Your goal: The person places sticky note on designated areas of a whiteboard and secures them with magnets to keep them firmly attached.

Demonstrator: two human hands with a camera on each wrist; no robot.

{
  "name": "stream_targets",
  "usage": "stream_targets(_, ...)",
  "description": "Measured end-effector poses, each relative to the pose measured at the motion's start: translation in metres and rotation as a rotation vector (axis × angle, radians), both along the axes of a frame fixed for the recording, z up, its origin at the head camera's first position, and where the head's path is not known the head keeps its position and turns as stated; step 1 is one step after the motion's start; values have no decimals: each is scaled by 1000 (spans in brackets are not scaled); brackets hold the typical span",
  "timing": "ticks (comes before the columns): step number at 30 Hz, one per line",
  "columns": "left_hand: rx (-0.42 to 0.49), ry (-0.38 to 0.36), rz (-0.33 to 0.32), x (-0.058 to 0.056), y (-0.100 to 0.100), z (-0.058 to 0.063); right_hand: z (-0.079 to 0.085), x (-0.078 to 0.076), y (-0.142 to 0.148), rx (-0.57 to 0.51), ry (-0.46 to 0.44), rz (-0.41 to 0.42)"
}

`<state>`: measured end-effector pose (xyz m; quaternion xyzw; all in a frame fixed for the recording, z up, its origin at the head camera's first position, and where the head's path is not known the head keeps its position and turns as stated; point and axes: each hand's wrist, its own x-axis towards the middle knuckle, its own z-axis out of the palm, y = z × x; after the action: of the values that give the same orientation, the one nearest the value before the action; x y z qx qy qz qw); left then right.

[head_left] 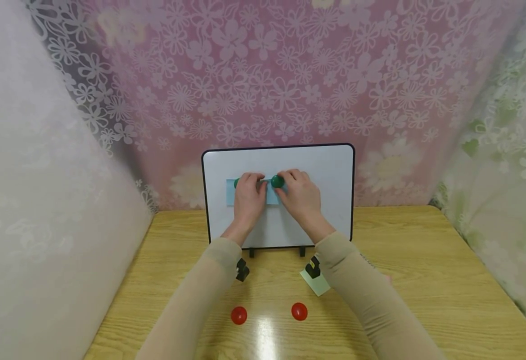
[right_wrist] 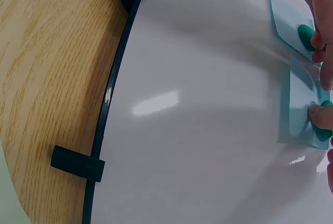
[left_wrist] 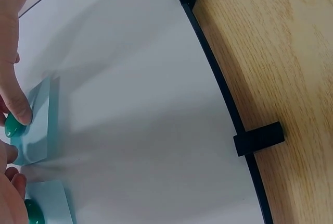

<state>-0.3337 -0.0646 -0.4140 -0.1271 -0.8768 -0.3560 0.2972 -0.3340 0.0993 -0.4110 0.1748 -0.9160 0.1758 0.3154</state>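
Two blue paper notes lie side by side on a framed whiteboard (head_left: 321,165). At the right blue note (right_wrist: 299,122), my right hand (head_left: 302,192) pinches a green round magnet (head_left: 277,181) against the paper between thumb and fingers. My left hand (head_left: 249,197) has its thumb and index finger together at the upper left corner of that same note. The left blue note (head_left: 229,195) is partly covered by the left hand. Another green magnet (right_wrist: 306,36) sits on it, mostly hidden by that hand in the head view.
The whiteboard stands on black feet (left_wrist: 259,138) on a wooden table (head_left: 402,235). Two red magnets (head_left: 239,315) lie near the front. A pale green note (head_left: 318,286) and a bit of pink paper (head_left: 388,279) lie around the right forearm. Flowered cloth (head_left: 254,90) hangs behind.
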Motion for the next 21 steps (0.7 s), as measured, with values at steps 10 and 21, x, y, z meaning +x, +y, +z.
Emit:
stream_targets(10,6,2,0,3,0,0,0,1,1,-3,-14,0)
stream_targets(21,-1,-21,-5,5,-2,-1,0,7,3,-3,12,-1)
